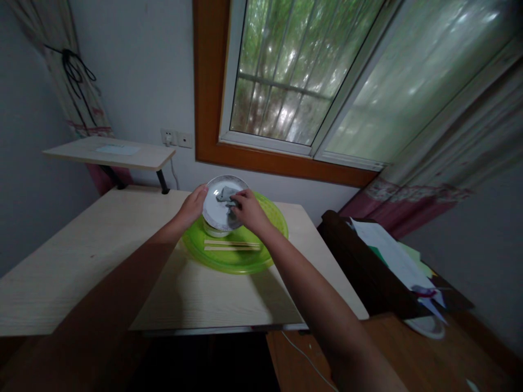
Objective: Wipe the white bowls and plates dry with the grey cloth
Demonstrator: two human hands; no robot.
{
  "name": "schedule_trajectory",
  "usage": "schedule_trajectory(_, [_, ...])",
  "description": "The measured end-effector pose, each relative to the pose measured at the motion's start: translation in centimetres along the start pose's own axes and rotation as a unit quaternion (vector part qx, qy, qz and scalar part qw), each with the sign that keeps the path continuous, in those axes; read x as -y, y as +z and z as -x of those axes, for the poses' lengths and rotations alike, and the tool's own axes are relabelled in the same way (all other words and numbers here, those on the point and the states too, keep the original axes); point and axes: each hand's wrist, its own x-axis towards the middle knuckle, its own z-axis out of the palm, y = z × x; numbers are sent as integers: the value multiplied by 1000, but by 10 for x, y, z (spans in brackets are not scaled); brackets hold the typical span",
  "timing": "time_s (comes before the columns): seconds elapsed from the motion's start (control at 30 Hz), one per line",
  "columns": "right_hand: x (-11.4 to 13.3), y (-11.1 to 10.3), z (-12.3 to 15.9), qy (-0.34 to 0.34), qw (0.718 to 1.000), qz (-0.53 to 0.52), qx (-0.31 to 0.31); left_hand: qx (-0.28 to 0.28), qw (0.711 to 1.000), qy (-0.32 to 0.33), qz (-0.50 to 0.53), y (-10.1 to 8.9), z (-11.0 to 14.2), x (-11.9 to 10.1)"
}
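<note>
Evidently, white plate (216, 209) between left fingers (201, 191) gripping its rim and right fingers (236, 202) pinching grey cloth (226, 194).

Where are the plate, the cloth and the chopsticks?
Plate (213, 208): head view, on its bare inner face, left of the cloth.
Cloth (227, 193): head view, on its upper folds.
Chopsticks (231, 249): head view, midway along the nearer stick.

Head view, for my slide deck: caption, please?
Left hand holds a white plate; right hand holds a grey cloth against it.
</note>
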Motion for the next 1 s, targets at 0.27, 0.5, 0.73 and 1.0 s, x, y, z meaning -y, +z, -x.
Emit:
schedule_trajectory(0.27, [27, 16, 4, -235, 963, 70, 109, -31, 999, -19, -10, -2, -2, -2])
schedule_trajectory(0.5, [21, 15, 0, -228, 956, 177, 53, -16, 999, -32, 18, 0, -6, 1])
schedule_trajectory(0.73, [15, 1, 6, -98, 967, 233, -1, 6, 999, -37, 37, -1, -4, -4])
schedule_trajectory(1.0, [6, -9, 28, -77, 960, 266, 43, -28, 998, -44, 41, -5, -5, 4])
